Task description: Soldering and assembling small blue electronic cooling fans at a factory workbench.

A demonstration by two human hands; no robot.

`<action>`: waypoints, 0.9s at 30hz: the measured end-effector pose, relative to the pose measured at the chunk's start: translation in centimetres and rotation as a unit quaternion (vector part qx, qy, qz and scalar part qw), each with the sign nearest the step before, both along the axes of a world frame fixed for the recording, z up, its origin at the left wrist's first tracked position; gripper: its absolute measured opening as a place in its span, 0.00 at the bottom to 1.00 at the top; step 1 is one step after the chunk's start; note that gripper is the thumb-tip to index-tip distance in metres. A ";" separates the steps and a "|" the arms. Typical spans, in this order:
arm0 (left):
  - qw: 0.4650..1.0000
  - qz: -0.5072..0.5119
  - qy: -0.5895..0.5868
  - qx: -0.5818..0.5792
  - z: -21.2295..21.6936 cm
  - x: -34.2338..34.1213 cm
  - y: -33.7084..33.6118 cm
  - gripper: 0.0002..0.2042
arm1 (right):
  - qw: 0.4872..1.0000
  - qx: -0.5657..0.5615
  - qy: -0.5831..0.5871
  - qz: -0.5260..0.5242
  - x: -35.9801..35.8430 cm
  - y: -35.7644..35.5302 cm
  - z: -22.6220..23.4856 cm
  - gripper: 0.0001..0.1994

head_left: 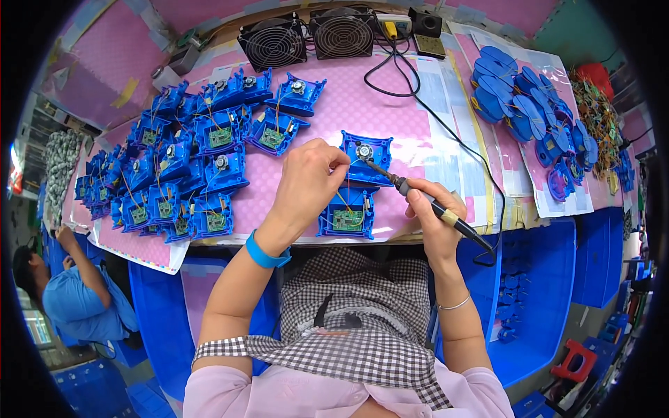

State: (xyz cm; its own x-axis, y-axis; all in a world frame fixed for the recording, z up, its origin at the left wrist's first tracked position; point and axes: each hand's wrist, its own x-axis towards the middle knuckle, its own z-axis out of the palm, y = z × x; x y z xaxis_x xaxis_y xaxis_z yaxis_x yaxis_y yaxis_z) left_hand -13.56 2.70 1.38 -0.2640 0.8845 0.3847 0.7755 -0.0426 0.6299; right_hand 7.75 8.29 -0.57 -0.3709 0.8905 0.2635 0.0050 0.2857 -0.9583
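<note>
My right hand (437,217) is closed around the handle of a soldering iron (475,237). Its tip points up and left to a round silver part (364,151) inside an open blue plastic housing (382,155). Just left of that housing, my left hand (310,177) has its thumb and fingers pinched together; what they hold, if anything, is too small to make out. Thin wires run down from the upper housing to a second blue housing half (325,224), which carries a green circuit board (346,220) and lies near the table's front edge.
Many similar blue housings (221,139) crowd the left side. Two black fans (343,35) stand at the back, beside an iron stand (428,43). A black cord (456,132) crosses rightward. Blue discs (496,70) and bundled wires (599,118) lie right. A person (87,299) sits far left.
</note>
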 end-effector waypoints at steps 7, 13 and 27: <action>1.000 -0.008 0.006 -0.004 0.1 0.2 0.3 0.05 | 1.000 0.002 -0.011 0.004 0.2 -0.1 0.8 0.08; 1.000 -0.011 0.006 -0.001 0.6 1.0 -0.1 0.06 | 0.997 -0.029 0.022 -0.062 2.3 0.6 2.1 0.09; 0.998 -0.052 -0.009 -0.031 0.5 2.4 1.9 0.06 | 1.000 0.000 -0.025 -0.010 1.5 1.8 0.8 0.08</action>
